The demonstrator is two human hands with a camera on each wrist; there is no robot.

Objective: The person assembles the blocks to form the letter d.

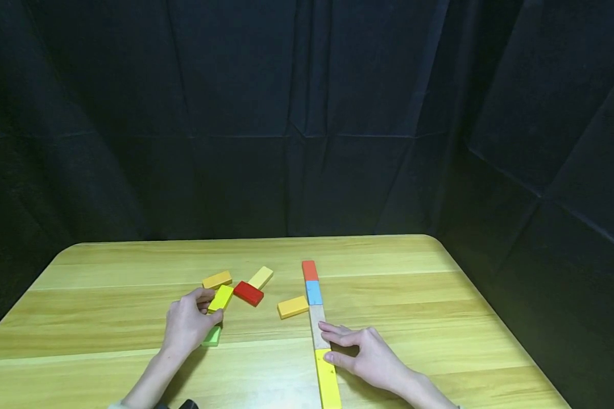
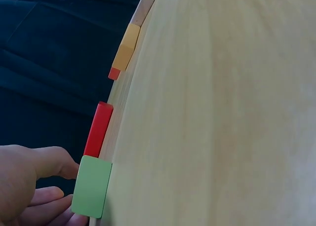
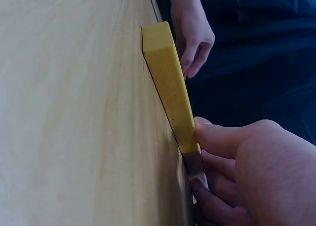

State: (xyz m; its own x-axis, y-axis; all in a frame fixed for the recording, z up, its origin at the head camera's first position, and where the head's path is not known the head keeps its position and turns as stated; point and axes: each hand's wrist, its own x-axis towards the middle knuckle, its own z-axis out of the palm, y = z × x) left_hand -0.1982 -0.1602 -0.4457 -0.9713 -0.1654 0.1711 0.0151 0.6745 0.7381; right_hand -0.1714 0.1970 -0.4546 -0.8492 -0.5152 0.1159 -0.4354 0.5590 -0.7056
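Observation:
My left hand (image 1: pixel 189 321) holds a bright yellow block (image 1: pixel 220 299) between thumb and fingers, just above a green block (image 1: pixel 212 336). In the left wrist view the green block (image 2: pixel 92 186) stands in front of the fingers, and the yellow block is hidden. My right hand (image 1: pixel 365 352) touches a straight row of blocks end to end, its thumb at the long yellow part (image 1: pixel 328 379) and its fingertips at the plain wood part (image 1: pixel 318 326). Farther along that row lie a blue block (image 1: pixel 314 292) and an orange-red block (image 1: pixel 310 270).
An orange block (image 1: pixel 293 307) lies against the row's left side. Near the left hand are a red block (image 1: pixel 248 293), a pale yellow block (image 1: pixel 261 278) and another orange block (image 1: pixel 217 280). Dark cloth (image 1: pixel 307 170) hangs behind the wooden table (image 1: pixel 440 295).

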